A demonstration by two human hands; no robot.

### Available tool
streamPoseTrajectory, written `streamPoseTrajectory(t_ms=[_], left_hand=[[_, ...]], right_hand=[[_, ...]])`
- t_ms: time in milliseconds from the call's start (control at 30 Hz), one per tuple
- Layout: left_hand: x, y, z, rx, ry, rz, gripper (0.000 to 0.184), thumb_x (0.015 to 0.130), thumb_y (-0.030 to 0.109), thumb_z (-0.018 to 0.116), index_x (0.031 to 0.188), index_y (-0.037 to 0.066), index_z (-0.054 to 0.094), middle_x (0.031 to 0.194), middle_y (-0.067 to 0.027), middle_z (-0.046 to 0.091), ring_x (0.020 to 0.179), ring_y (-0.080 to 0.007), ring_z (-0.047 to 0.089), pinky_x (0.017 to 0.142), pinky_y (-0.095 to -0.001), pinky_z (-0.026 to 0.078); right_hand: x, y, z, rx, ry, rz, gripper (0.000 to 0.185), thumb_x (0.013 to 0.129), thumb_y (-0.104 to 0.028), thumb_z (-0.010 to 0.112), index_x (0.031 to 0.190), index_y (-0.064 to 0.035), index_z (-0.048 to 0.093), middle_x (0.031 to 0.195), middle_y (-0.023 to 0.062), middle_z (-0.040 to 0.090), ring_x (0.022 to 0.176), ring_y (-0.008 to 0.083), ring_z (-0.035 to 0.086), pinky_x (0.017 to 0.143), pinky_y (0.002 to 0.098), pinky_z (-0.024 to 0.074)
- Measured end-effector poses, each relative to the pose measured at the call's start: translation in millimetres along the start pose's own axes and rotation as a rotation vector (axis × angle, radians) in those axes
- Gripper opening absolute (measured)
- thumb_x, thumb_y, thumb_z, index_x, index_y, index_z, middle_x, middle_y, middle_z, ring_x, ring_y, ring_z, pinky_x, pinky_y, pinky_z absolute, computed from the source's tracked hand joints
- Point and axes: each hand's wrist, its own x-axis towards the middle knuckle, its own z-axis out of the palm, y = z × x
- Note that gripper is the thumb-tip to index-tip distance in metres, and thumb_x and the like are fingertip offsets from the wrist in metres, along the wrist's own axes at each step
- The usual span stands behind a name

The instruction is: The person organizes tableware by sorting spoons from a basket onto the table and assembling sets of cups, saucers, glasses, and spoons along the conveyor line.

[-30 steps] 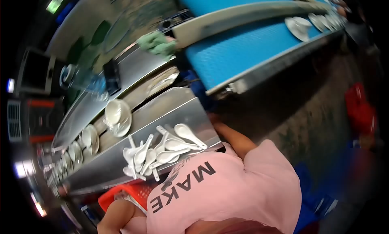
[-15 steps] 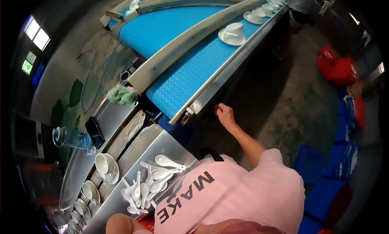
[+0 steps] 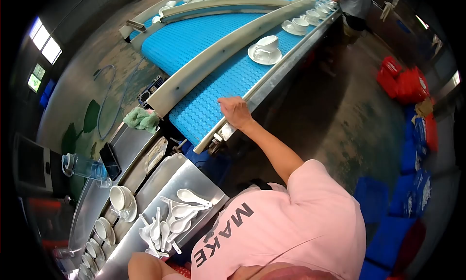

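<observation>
Blue belt (image 3: pixel 196 112): right hand (image 3: pixel 236 112) has moved in over its near edge, fingers half-curled, nothing seen held. White cups on saucer (image 3: pixel 265 51) sit ahead, likely easier to reach. Left hand out of view, grip unknown.

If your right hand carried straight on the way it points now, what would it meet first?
Probably the beige side rail across the blue belt; nothing stands between it and your right hand. Height is unclear, so it might pass over.

A factory workshop, with conveyor belts (image 3: pixel 201 105) carrying white crockery (image 3: pixel 265 54)
</observation>
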Motion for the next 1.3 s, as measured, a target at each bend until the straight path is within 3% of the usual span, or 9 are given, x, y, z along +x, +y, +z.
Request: streamPoseTrajectory(t_ms=[767,967,1033,1100,1133,1167,1233,1267,1300], left_hand=[[-21.8,35.9,-18.3,0.140,-0.025,-0.047,0.019,0.089,0.014,0.046,0.101,0.001,0.054,0.096,-0.0138,0.059,0.087,-0.0270,0.057,0.074,-0.0362,0.046],[-52.2,48.4,-65.9,0.447,-0.072,-0.116,0.020,0.090,0.015,0.045,0.101,0.002,0.054,0.097,-0.0140,0.059,0.089,-0.0278,0.057,0.075,-0.0369,0.046],[-79.0,50.5,-82.3,0.758,-0.190,-0.302,0.020,0.090,0.015,0.045,0.102,0.002,0.053,0.098,-0.0140,0.059,0.090,-0.0281,0.057,0.075,-0.0371,0.046],[-119.3,47.9,-83.6,0.925,-0.338,-0.837,0.026,0.081,0.002,0.057,0.106,0.001,0.054,0.101,-0.0153,0.057,0.093,-0.0306,0.055,0.081,-0.0380,0.043],[-140.5,48.4,-85.1,0.943,-0.345,-1.079,0.028,0.078,0.002,0.059,0.106,0.000,0.055,0.104,-0.0147,0.057,0.097,-0.0308,0.053,0.083,-0.0376,0.041],[-163.9,53.8,-90.1,0.817,-0.276,-1.286,0.031,0.078,0.003,0.059,0.108,0.002,0.054,0.108,-0.0154,0.054,0.101,-0.0306,0.050,0.087,-0.0365,0.039],[-228.5,73.8,-103.5,0.861,-0.319,-1.498,0.031,0.079,0.011,0.058,0.108,0.002,0.053,0.107,-0.0169,0.054,0.102,-0.0327,0.049,0.089,-0.0382,0.037],[-258.0,87.4,-107.2,0.912,-0.396,-1.516,0.031,0.079,0.014,0.058,0.106,0.001,0.053,0.106,-0.0178,0.054,0.101,-0.0334,0.048,0.089,-0.0392,0.036],[-274.7,99.7,-105.6,0.873,-0.405,-1.540,0.031,0.078,0.015,0.059,0.105,0.000,0.053,0.104,-0.0188,0.054,0.099,-0.0341,0.049,0.088,-0.0395,0.037]], right_hand=[[-3.2,-0.6,1.2,-0.043,-0.074,-0.026,0.011,0.076,-0.008,0.053,0.083,-0.0060,0.061,0.061,0.0135,0.059,0.061,0.0295,0.058,0.062,0.0391,0.0419],[4.1,6.2,2.3,0.200,-0.059,0.105,0.016,0.077,-0.008,0.052,0.091,-0.0053,0.060,0.078,0.0148,0.060,0.076,0.0321,0.057,0.069,0.0397,0.0442],[21.1,35.6,1.4,0.226,0.115,0.103,0.020,0.078,-0.005,0.051,0.096,-0.0055,0.060,0.095,0.0147,0.059,0.092,0.0310,0.054,0.082,0.0382,0.0425],[59.3,100.8,-1.0,-0.022,0.264,0.033,0.023,0.077,-0.004,0.051,0.098,-0.0032,0.059,0.099,0.0125,0.059,0.096,0.0298,0.053,0.089,0.0379,0.0389],[78.7,153.1,-11.7,-0.486,0.216,-0.331,0.024,0.076,-0.006,0.053,0.099,-0.0020,0.058,0.101,0.0132,0.059,0.098,0.0295,0.052,0.091,0.0368,0.0372],[105.5,140.9,-28.0,0.085,0.206,-0.047,0.025,0.075,-0.008,0.056,0.099,-0.0016,0.058,0.101,0.0142,0.058,0.097,0.0295,0.053,0.089,0.0369,0.0391],[142.5,192.1,-28.5,-0.214,0.194,0.116,0.037,0.077,-0.021,0.061,0.106,0.0019,0.057,0.106,0.0165,0.058,0.094,0.0308,0.056,0.086,0.0367,0.0415],[158.8,237.6,-24.4,-0.217,0.074,0.302,0.048,0.076,-0.032,0.062,0.108,0.0038,0.055,0.109,0.0182,0.057,0.098,0.0312,0.055,0.088,0.0355,0.0404],[171.9,294.2,-21.4,-0.151,-0.110,0.234,0.054,0.075,-0.037,0.062,0.111,0.0032,0.054,0.112,0.0203,0.055,0.102,0.0321,0.054,0.088,0.0351,0.0395]])
